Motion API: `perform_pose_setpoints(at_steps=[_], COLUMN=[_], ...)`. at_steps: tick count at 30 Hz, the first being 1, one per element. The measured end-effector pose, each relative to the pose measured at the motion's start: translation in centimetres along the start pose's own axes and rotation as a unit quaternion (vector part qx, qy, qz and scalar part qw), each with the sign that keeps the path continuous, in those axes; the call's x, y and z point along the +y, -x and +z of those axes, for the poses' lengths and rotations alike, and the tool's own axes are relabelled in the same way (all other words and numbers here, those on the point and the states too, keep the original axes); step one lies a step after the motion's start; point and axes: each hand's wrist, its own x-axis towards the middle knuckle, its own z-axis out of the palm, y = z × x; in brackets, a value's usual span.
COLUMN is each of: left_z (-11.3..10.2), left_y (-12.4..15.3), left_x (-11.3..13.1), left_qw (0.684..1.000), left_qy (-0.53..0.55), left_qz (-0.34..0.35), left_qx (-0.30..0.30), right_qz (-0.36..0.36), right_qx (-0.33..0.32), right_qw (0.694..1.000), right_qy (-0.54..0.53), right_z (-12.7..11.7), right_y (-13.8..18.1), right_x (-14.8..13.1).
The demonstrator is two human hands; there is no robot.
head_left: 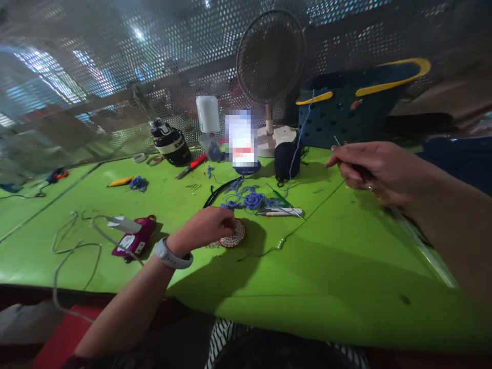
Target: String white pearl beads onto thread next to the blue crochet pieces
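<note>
My left hand (207,228), with a pale watch on its wrist, reaches into a small round red-rimmed dish of pearl beads (235,237). Its fingertips are pinched together among the beads; what lies between them is hidden. Raised over the table on the right, my right hand (371,166) is closed on a thin needle (337,140), whose metal tip sticks up past the fingers. A dark thread (321,206) slants from near this hand down to the green tabletop. Several pearl beads (281,243) are strung on it close to its loose end.
Behind the dish lie blue crocheted pieces (253,201), a green-handled crochet hook (281,196) and white snips (284,211). Farther back stand a lit phone (242,138), fan (271,56), dark yarn (287,161), basket (342,110) and black bottle (171,143). A purple power strip (136,238) sits left.
</note>
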Motion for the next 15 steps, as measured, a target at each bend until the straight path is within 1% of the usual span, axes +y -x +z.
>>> perform_pose_setpoints(at_steps=[3,6,8,10,11,12,13,15], left_z=[-0.3,-0.7,-0.9,-0.8,-0.5,-0.1,0.4,1.8], left_y=[-0.2,-0.3,-0.4,-0.7,-1.0,-1.4,-1.9,-3.0], left_x=[-0.3,-0.3,0.3,1.4,2.1,2.8,3.4,4.5], left_qw=[0.998,0.999,1.000,0.989,0.972,0.942,0.902,0.804], left_qy=[-0.054,-0.045,0.016,0.147,0.236,0.336,0.430,0.592], left_qz=[-0.010,-0.003,0.008,0.011,0.008,0.002,-0.011,-0.046], left_qx=[-0.029,-0.029,-0.017,-0.002,0.003,0.008,0.017,0.037], right_qz=[0.007,0.021,0.025,0.027,0.030,0.032,0.036,0.035], right_qx=[-0.007,-0.010,-0.021,-0.046,-0.062,-0.075,-0.093,-0.123], right_qw=[1.000,1.000,0.999,0.998,0.997,0.996,0.994,0.991], right_qy=[0.004,0.003,0.003,0.018,0.030,0.045,0.051,0.035], right_z=[0.3,0.5,0.6,1.1,1.5,2.1,2.8,4.4], right_y=[0.1,0.1,0.2,0.3,0.4,0.6,0.9,1.4], right_x=[-0.1,-0.2,-0.1,0.3,0.6,0.9,1.2,1.9])
